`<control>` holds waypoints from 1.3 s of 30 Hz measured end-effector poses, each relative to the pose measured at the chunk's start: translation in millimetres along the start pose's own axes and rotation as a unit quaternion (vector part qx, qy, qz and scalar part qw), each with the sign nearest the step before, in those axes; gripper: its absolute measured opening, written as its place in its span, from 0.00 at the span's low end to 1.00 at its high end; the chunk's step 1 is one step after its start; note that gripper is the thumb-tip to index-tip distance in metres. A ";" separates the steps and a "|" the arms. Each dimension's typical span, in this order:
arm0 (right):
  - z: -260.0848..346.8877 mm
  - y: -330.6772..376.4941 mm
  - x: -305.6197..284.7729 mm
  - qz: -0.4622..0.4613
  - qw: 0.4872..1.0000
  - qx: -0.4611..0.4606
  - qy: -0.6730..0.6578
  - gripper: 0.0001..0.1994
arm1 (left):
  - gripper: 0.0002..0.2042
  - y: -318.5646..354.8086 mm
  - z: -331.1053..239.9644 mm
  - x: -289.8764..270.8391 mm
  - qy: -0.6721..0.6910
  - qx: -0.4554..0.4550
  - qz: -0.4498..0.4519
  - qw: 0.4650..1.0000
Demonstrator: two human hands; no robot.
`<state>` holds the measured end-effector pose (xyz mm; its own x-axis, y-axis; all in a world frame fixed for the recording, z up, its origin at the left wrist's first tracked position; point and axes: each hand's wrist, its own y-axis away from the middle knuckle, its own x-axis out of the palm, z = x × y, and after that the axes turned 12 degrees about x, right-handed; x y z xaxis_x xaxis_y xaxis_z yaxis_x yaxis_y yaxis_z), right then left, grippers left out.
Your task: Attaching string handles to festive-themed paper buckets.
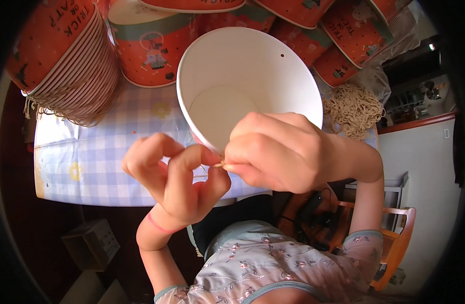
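Note:
A large white paper bucket point(252, 66) is tipped toward me, its open mouth and white inside in view, with a small hole near the far rim. My right hand point(280, 149) grips the near rim and pinches the end of a thin tan string point(218, 164) there. My left hand point(174, 175) meets it from the left, thumb and forefinger closed on the same string just below the rim. A pink band circles my left wrist.
Stacks of orange printed paper buckets point(65, 55) crowd the back of the table. A blue checked cloth point(105, 152) covers the table. A heap of tan string point(354, 109) lies at right. An orange wooden chair point(399, 238) and a cardboard box point(90, 243) stand below.

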<state>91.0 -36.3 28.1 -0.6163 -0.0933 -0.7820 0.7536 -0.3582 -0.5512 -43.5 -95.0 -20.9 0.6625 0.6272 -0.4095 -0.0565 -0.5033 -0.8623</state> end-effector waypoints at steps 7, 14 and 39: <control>7.8 4.1 1.3 -0.023 0.998 -0.052 0.030 0.07 | 0.07 21.3 0.8 18.2 -0.049 0.082 -0.118 0.988; 11.9 5.8 -4.2 0.035 0.997 -0.069 0.007 0.08 | 0.09 25.6 -4.7 31.9 -0.044 0.074 -0.187 0.979; 1.5 -2.4 -4.2 0.084 0.994 -0.021 -0.070 0.05 | 0.06 23.5 -8.5 41.7 -0.031 0.037 -0.270 0.962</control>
<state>91.5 -36.5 33.1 -0.5039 -0.2780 -0.8178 0.8559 -0.2880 -0.4295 -10.9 -85.8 -55.7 0.5647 0.8206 0.0885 0.2284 -0.0524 -0.9721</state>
